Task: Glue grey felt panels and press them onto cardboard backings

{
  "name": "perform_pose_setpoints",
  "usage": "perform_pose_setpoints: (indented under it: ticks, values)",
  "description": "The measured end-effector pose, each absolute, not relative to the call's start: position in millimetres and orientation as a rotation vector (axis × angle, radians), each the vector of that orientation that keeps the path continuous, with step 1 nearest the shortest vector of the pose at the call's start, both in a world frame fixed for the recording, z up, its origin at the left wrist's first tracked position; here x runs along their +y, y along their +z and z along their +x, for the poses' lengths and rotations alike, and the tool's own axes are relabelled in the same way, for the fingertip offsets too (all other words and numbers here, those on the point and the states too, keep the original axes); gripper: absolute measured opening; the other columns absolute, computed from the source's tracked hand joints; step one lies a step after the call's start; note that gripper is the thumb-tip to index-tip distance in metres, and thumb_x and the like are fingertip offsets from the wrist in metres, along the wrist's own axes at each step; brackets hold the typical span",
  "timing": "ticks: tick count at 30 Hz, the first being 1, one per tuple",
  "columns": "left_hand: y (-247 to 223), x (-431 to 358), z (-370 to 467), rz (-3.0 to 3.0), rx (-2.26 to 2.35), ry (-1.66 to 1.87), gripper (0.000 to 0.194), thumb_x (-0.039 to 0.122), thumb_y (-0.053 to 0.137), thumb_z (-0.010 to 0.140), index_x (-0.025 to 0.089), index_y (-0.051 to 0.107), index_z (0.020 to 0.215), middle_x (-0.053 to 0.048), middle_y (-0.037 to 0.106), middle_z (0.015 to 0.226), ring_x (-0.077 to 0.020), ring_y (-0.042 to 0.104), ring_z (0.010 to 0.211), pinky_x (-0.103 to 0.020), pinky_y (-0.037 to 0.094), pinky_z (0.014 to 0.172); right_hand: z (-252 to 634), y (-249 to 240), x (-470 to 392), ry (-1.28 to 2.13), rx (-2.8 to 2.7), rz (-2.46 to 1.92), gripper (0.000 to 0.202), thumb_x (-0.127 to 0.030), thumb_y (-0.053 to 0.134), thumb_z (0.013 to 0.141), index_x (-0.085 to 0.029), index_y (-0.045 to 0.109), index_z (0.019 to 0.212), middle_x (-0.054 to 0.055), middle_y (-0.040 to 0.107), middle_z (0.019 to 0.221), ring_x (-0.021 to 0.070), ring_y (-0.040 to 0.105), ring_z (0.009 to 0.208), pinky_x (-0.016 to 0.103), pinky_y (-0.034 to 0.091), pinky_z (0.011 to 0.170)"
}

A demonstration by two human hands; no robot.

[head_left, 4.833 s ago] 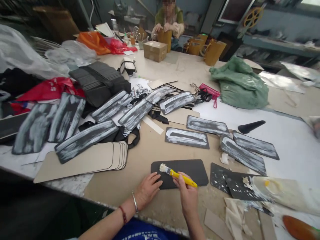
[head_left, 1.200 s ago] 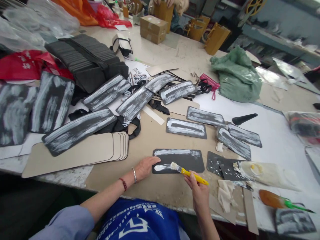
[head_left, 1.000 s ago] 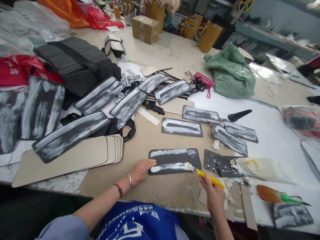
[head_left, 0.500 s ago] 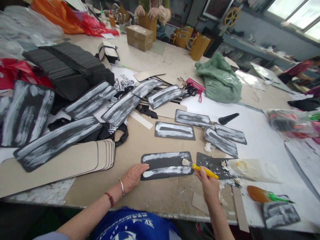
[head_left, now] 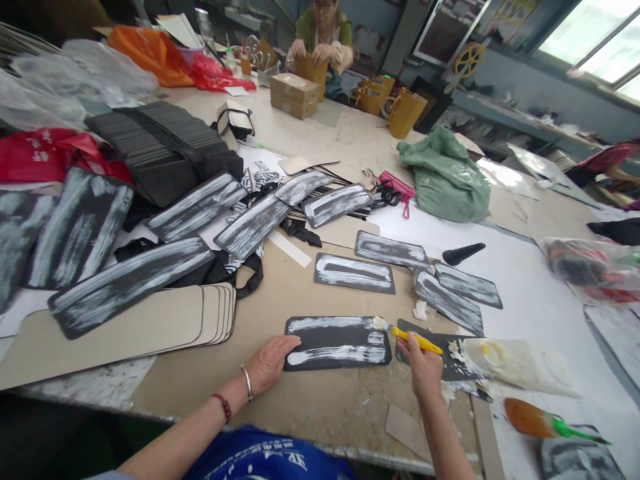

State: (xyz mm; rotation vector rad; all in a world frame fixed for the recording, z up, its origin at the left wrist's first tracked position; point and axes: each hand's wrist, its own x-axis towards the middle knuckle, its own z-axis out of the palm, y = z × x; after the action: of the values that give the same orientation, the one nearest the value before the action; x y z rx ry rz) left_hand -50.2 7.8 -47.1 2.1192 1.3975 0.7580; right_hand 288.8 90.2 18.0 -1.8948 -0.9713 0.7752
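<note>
A black rectangular panel [head_left: 330, 339] with rounded corners lies flat before me, white glue streaked along its long edges and its right end. At its left end my left hand [head_left: 274, 359] grips the edge, fingertips on top. My right hand [head_left: 424, 360] is closed around the yellow handle of a brush [head_left: 417, 339]. The glue-covered bristles touch the panel's upper right corner. Just right of it, a dark board [head_left: 435, 357] carries white glue blobs, beside a cloudy plastic bag [head_left: 520, 363] smeared with glue.
Several glue-streaked panels [head_left: 354, 272] lie around the table. Bare beige boards [head_left: 125, 327] are stacked at left, below a strapped pile of black panels [head_left: 165, 150]. An amber bottle with a green nozzle [head_left: 533, 417] lies at right. Across the table a person [head_left: 323, 47] handles a brown piece behind a carton [head_left: 295, 95].
The brush has moved from the panel's inner right part up to its upper right corner, leaving white glue across the right end. My left hand stays at the left edge. The view has shifted slightly.
</note>
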Motion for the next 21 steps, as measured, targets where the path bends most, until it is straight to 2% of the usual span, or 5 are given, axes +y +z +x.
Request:
perform_pose_setpoints:
  ticks: [5, 9, 16, 21]
  values:
    - [-43.9, 10.8, -49.1, 1.858, 1.431, 0.729, 0.058, -0.005, 0.033, 0.062, 0.016, 0.046, 0.115, -0.009, 0.061, 0.109, -0.0168, 0.055, 0.104, -0.039, 0.044, 0.094, 300.8, 23.2, 71.6, 0.873, -0.837, -1.855, 0.05, -0.05, 0.066, 0.063, -0.011, 0.062, 0.092, 0.008, 0.069, 0.078, 0.0242, 0.065, 0.078, 0.035, 0.054, 0.073]
    - [-39.6, 18.9, -51.8, 1.584, 1.338, 0.797, 0.057, -0.004, 0.031, 0.067, 0.016, 0.035, 0.12, -0.01, 0.06, 0.109, -0.0147, 0.058, 0.102, -0.037, 0.046, 0.092, 252.3, 37.6, 40.6, 1.137, -0.869, -1.753, 0.046, -0.046, 0.068, 0.064, -0.014, 0.061, 0.096, 0.007, 0.068, 0.089, 0.0234, 0.064, 0.083, 0.037, 0.052, 0.081]
    - [-37.3, 26.0, -56.3, 1.368, 1.316, 0.827, 0.045, -0.002, 0.031, 0.071, 0.014, 0.037, 0.112, -0.012, 0.058, 0.104, -0.0154, 0.061, 0.094, -0.036, 0.049, 0.085, 154.1, 41.2, 6.8, 1.426, -1.066, -1.67, 0.043, -0.05, 0.067, 0.064, -0.016, 0.066, 0.089, 0.007, 0.066, 0.093, 0.0239, 0.064, 0.081, 0.04, 0.053, 0.078]
    - [-38.6, 27.0, -56.2, 1.337, 1.291, 0.834, 0.045, -0.003, 0.033, 0.068, 0.015, 0.04, 0.109, -0.01, 0.058, 0.104, -0.0148, 0.061, 0.093, -0.036, 0.047, 0.087, 151.7, 24.7, 9.5, 1.412, -1.223, -1.691, 0.046, -0.055, 0.063, 0.064, -0.015, 0.066, 0.086, 0.01, 0.067, 0.091, 0.0249, 0.064, 0.079, 0.04, 0.054, 0.074]
